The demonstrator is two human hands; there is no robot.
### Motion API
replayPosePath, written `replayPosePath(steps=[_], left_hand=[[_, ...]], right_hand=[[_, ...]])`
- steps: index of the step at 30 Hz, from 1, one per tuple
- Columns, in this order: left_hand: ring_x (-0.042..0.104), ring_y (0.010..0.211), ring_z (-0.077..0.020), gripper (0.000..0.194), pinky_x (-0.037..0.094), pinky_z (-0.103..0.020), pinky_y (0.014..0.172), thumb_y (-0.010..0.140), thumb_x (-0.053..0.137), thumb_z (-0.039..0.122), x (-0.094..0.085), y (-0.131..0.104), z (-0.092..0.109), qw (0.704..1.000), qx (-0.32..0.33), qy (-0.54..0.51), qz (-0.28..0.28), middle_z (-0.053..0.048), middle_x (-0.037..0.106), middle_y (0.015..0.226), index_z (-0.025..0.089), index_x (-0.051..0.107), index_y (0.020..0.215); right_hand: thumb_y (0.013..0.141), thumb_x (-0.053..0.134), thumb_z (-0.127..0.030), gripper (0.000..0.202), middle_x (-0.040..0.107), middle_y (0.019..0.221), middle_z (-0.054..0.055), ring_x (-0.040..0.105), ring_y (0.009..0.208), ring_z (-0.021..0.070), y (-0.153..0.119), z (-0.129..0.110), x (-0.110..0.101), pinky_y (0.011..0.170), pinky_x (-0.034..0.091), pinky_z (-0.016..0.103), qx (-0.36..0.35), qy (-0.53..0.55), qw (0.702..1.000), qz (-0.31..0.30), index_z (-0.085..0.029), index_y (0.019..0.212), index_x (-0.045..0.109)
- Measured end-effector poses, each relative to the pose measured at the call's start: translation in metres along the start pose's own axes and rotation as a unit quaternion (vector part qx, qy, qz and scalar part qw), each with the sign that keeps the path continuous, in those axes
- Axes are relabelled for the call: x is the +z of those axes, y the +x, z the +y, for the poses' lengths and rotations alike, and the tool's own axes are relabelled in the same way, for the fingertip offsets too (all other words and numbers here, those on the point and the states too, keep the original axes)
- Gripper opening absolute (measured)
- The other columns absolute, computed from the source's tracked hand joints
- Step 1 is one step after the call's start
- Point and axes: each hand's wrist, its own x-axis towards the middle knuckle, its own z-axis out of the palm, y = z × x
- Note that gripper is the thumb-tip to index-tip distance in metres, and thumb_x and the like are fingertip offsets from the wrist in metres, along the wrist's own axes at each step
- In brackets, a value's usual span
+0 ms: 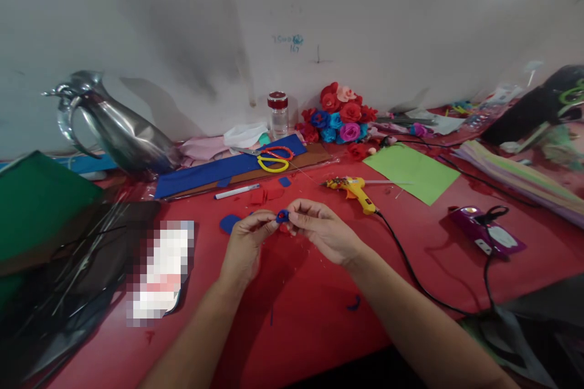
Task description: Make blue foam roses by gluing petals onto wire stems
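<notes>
Between my two hands, above the red tabletop [310,328], is a small rolled blue paper flower piece [282,216] with a dark opening facing me. My left hand [250,238] pinches its left edge between thumb and fingertips. From the other side, my right hand [323,228] grips it with thumb and forefinger. A flat blue petal cutout [229,224] lies just behind my left hand. Red scraps [259,196] are scattered beyond my hands. Something small and red sits under my right fingers, partly hidden.
A yellow glue gun [358,189] lies behind my right hand, its cord running to a purple power strip [488,232]. Scissors [272,159] rest on blue sheets. Paper flowers [340,114], a glass jar [278,114] and a steel jug [121,127] line the wall.
</notes>
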Motion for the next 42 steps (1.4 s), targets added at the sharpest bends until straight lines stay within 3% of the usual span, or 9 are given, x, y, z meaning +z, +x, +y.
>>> replayPosePath(steps=[9, 15, 23, 29, 42], left_hand=[[0.056, 0.073, -0.0159, 0.010, 0.047, -0.029, 0.072, 0.053, 0.077, 0.019, -0.0003, 0.0020, -0.0019, 1.000, 0.004, 0.022, 0.007, -0.002, 0.065, 0.073, 0.019, 0.073, 0.062], [0.057, 0.074, -0.0167, 0.009, 0.046, -0.028, 0.070, 0.053, 0.076, 0.019, 0.0019, 0.0006, 0.0011, 0.998, 0.021, 0.052, 0.024, -0.002, 0.067, 0.073, 0.020, 0.074, 0.062], [0.057, 0.074, -0.0166, 0.008, 0.046, -0.028, 0.070, 0.054, 0.075, 0.020, 0.0007, 0.0016, 0.0003, 0.996, 0.049, 0.075, 0.017, -0.002, 0.067, 0.072, 0.021, 0.074, 0.062], [0.058, 0.073, -0.0175, 0.006, 0.045, -0.029, 0.071, 0.056, 0.075, 0.023, 0.0004, 0.0010, 0.0006, 0.992, 0.069, 0.107, 0.019, -0.002, 0.067, 0.071, 0.022, 0.074, 0.063], [0.059, 0.073, -0.0167, 0.008, 0.046, -0.030, 0.073, 0.055, 0.075, 0.018, -0.0001, 0.0028, 0.0008, 0.992, 0.073, 0.091, 0.042, -0.001, 0.068, 0.071, 0.022, 0.074, 0.062]], right_hand=[[0.069, 0.075, -0.045, 0.031, 0.058, 0.058, -0.004, 0.048, 0.054, 0.0085, 0.0001, 0.0006, 0.0045, 0.056, 0.038, 0.023, -0.032, -0.026, 0.998, 0.043, -0.019, 0.068, 0.058], [0.073, 0.067, -0.048, 0.031, 0.062, 0.050, -0.003, 0.048, 0.042, 0.0080, -0.0026, 0.0009, 0.0071, 0.046, 0.036, 0.021, -0.008, -0.083, 0.995, 0.053, -0.020, 0.070, 0.055], [0.067, 0.069, -0.035, 0.021, 0.060, 0.046, -0.004, 0.048, 0.039, 0.0069, -0.0036, -0.0017, 0.0080, 0.041, 0.036, 0.019, -0.002, -0.084, 0.994, 0.067, -0.019, 0.066, 0.055], [0.067, 0.059, -0.033, 0.018, 0.055, 0.038, -0.005, 0.039, 0.030, 0.0053, -0.0029, 0.0012, 0.0081, 0.033, 0.026, 0.017, 0.028, -0.082, 0.993, 0.079, -0.019, 0.057, 0.051], [0.071, 0.060, -0.034, 0.019, 0.054, 0.042, -0.005, 0.040, 0.035, 0.0052, -0.0060, -0.0016, 0.0086, 0.038, 0.031, 0.018, -0.008, -0.146, 0.986, 0.084, -0.019, 0.060, 0.057]])
